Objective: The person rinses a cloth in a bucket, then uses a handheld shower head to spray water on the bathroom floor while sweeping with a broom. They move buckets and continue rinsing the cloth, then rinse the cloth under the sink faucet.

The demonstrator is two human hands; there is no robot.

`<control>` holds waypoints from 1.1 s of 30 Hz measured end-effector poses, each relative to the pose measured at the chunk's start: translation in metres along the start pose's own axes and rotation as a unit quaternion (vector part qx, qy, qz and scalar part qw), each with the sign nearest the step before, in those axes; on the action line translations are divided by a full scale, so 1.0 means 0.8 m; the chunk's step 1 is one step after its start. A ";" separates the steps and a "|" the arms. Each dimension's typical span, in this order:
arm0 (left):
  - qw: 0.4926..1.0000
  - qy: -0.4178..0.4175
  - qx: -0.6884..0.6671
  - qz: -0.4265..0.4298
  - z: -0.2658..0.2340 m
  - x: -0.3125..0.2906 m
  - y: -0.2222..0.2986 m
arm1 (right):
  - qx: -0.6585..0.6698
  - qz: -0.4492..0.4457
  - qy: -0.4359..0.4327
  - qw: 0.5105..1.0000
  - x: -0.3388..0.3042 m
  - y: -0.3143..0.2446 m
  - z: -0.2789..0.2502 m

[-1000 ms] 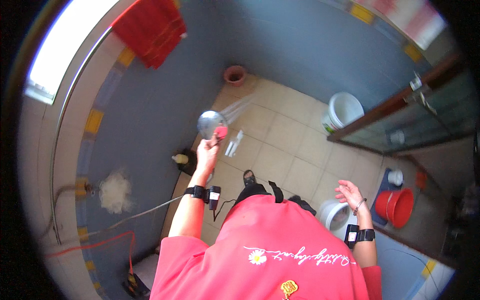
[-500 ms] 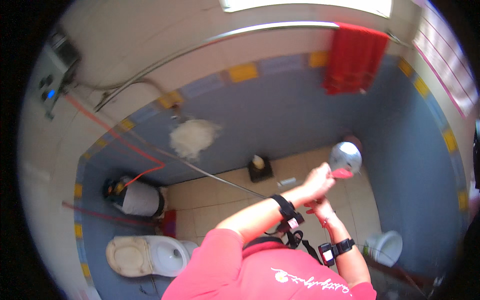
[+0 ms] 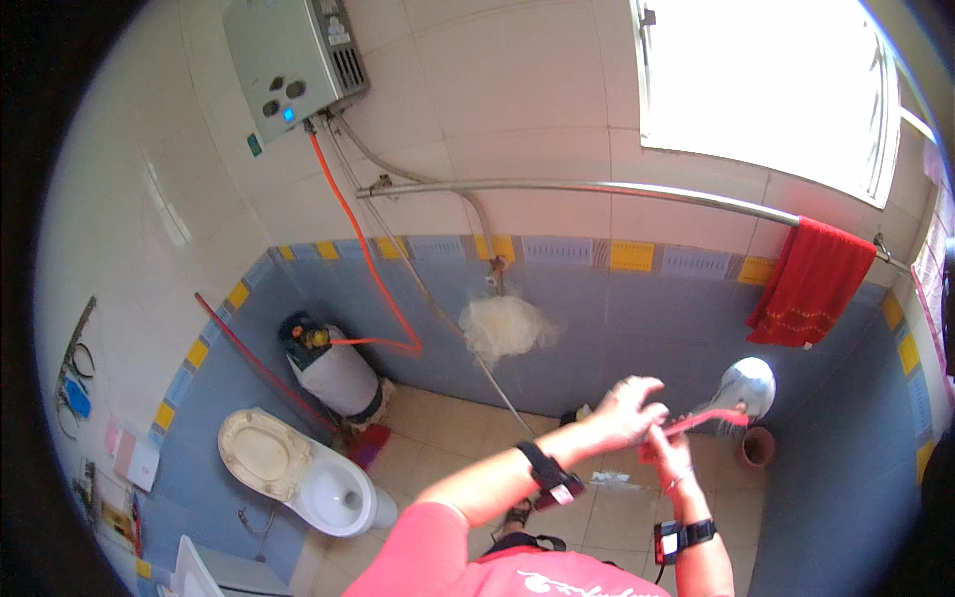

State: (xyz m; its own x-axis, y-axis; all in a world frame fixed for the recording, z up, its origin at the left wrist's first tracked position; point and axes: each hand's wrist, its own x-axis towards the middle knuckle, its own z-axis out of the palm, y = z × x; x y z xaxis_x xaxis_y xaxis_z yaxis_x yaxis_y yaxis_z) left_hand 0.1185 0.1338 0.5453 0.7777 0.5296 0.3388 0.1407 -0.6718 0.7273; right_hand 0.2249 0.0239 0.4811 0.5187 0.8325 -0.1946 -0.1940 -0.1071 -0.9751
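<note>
In front of me my right hand is closed around a long pink thing, like a handle. Its far end passes just below a round, shiny silver head, shaped like a shower head or ladle bowl. Whether the two are joined, I cannot tell. My left hand is right beside the right one, over its upper side, fingers stretched and apart. Black straps with small devices sit on both wrists. A thin metal-coloured hose runs down from the wall and disappears behind my left forearm.
A toilet with raised lid and a gas cylinder stand left. Above hangs a water heater. A pale mesh puff hangs on the wall, a red towel on the rail. A brown pot stands far right.
The view has tilted up and left, showing more wall, heater and window. The white bucket has left the view. My left hand's fingers have loosened and spread; the pink thing shows more.
</note>
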 end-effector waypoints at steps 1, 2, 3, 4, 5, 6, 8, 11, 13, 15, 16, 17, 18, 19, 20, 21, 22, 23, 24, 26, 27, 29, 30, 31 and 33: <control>0.998 0.027 0.052 0.034 -0.028 0.000 -0.018 | 0.061 -0.036 -0.023 0.997 0.005 -0.010 -0.004; 0.999 0.019 0.043 -0.023 -0.060 0.011 -0.048 | 0.085 -0.053 -0.031 0.994 0.027 -0.022 -0.003; 0.998 0.042 0.037 -0.035 -0.088 0.010 -0.075 | 0.102 -0.053 -0.009 0.993 0.037 -0.029 -0.002; 0.995 0.080 0.013 -0.060 -0.114 0.007 -0.104 | 0.101 -0.036 0.017 0.994 0.046 -0.035 0.000; 0.986 0.107 -0.070 -0.110 -0.140 0.009 -0.135 | 0.117 -0.043 0.020 0.992 0.054 -0.041 0.004; 0.970 0.155 -0.107 -0.152 -0.166 0.012 -0.168 | 0.120 -0.035 0.017 0.992 0.060 -0.048 0.010; 0.913 0.221 -0.235 -0.248 -0.216 0.015 -0.233 | 0.143 -0.045 0.009 0.989 0.065 -0.058 0.028; 0.793 0.268 -0.463 -0.293 -0.268 0.037 -0.318 | 0.170 -0.047 0.045 0.983 0.063 -0.076 0.057; 0.737 0.262 -0.533 -0.321 -0.284 0.060 -0.367 | 0.174 -0.076 0.043 0.981 0.063 -0.090 0.075; 0.673 0.252 -0.597 -0.356 -0.289 0.089 -0.404 | 0.173 -0.088 0.062 0.979 0.061 -0.103 0.090; 0.658 0.180 -0.671 -0.291 -0.283 0.095 -0.418 | 0.162 -0.084 0.075 0.980 0.056 -0.107 0.092; 0.630 0.134 -0.716 -0.269 -0.277 0.100 -0.431 | 0.159 -0.084 0.079 0.981 0.052 -0.112 0.095; 0.598 0.127 -0.749 -0.254 -0.268 0.106 -0.443 | 0.156 -0.082 0.074 0.982 0.049 -0.116 0.098; 0.570 0.152 -0.762 -0.267 -0.255 0.111 -0.452 | 0.148 -0.078 0.079 0.983 0.044 -0.121 0.100; 0.535 0.131 -0.795 -0.253 -0.245 0.110 -0.463 | 0.143 -0.073 0.072 0.984 0.039 -0.125 0.102; 0.498 0.118 -0.826 -0.237 -0.236 0.107 -0.473 | 0.150 -0.072 0.061 0.984 0.035 -0.131 0.106; 0.481 0.117 -0.834 -0.245 -0.230 0.105 -0.484 | 0.144 -0.078 0.061 0.985 0.031 -0.133 0.109; 0.457 0.124 -0.841 -0.263 -0.231 0.106 -0.496 | 0.138 -0.084 0.069 0.984 0.026 -0.137 0.118; 0.465 0.110 -0.842 -0.250 -0.232 0.100 -0.504 | 0.146 -0.086 0.049 0.984 0.026 -0.141 0.121; 0.552 0.091 -0.786 -0.265 -0.241 0.096 -0.514 | 0.128 -0.101 0.065 0.984 0.021 -0.149 0.132; 0.625 0.075 -0.724 -0.282 -0.248 0.095 -0.515 | 0.134 -0.117 0.061 0.982 0.020 -0.152 0.136; 0.772 0.073 -0.538 -0.330 -0.258 0.096 -0.505 | 0.130 -0.127 0.068 0.981 0.018 -0.154 0.139; 0.831 0.090 -0.411 -0.364 -0.260 0.098 -0.496 | 0.128 -0.131 0.076 0.980 0.018 -0.154 0.139; 0.875 0.111 -0.279 -0.380 -0.261 0.098 -0.487 | 0.133 -0.135 0.075 0.979 0.018 -0.150 0.136; 0.936 0.131 0.001 -0.326 -0.264 0.095 -0.467 | 0.118 -0.129 0.094 0.980 0.021 -0.143 0.129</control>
State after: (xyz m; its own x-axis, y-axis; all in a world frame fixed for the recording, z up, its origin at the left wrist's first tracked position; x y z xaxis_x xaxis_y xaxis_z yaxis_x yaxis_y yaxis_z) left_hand -0.0041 0.5347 0.4255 0.3488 0.9363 -0.0411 0.5344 -0.1626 0.8295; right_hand 0.1698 0.1064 0.6000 0.7157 0.6982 0.0168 -0.2117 0.2397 -0.9475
